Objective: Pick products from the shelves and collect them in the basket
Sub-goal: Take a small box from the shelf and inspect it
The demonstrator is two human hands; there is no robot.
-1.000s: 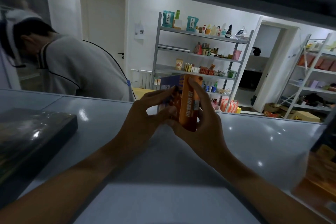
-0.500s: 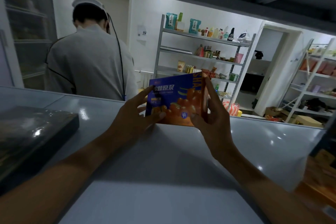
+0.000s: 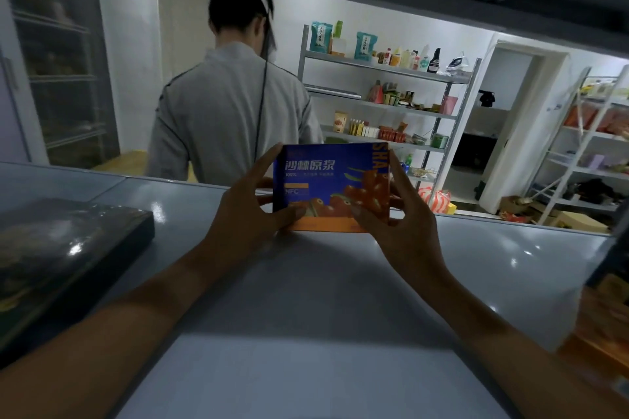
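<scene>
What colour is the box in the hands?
The box is blue with orange fruit and an orange bottom, in the head view.

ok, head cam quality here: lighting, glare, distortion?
Head view: foreground shelf surface dim, with small glare spots; back room brighter. Blue and orange box between left hand and right hand is legible. Black box shows specular glare. Wide-angle bends shelf edges; right edge blurred.

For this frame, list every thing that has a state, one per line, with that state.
Blue and orange printed carton: upright, front face to the camera, gripped at both sides.
Left hand: grips the carton's left edge.
Right hand: grips the carton's right edge.
Dark flat wrapped box: lying flat on the grey shelf surface, untouched.
</scene>
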